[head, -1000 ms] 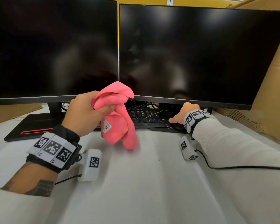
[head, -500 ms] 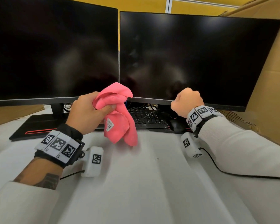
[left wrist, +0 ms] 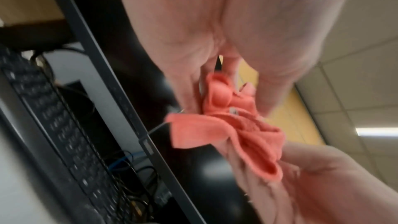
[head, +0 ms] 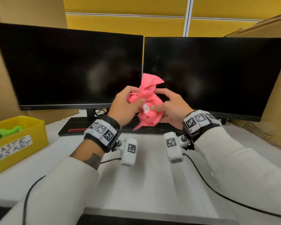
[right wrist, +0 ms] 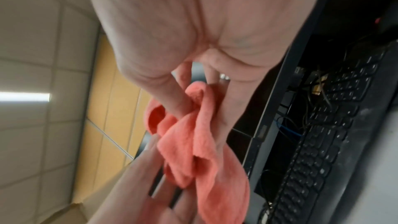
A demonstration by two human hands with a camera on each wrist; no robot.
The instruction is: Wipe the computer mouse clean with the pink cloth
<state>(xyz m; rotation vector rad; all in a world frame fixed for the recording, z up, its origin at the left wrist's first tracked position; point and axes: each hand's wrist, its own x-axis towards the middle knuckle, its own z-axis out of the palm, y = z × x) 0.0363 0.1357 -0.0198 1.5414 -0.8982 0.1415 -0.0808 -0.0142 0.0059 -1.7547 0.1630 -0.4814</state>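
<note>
Cloth (head: 148,101) pink, bunched, held mid-air betw. both hands above keyboard (head: 159,126), L hand (head: 126,108) fingers curled round it, R hand (head: 172,109) fingers pinching it, mouse not visible, yellow bin (head: 31,135) L on counter (head: 149,176).

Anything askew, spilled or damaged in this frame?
Nothing stands out. Both hands, left hand and right hand, hold the bunched pink cloth above the keyboard; no mouse is visible in any view.
</note>
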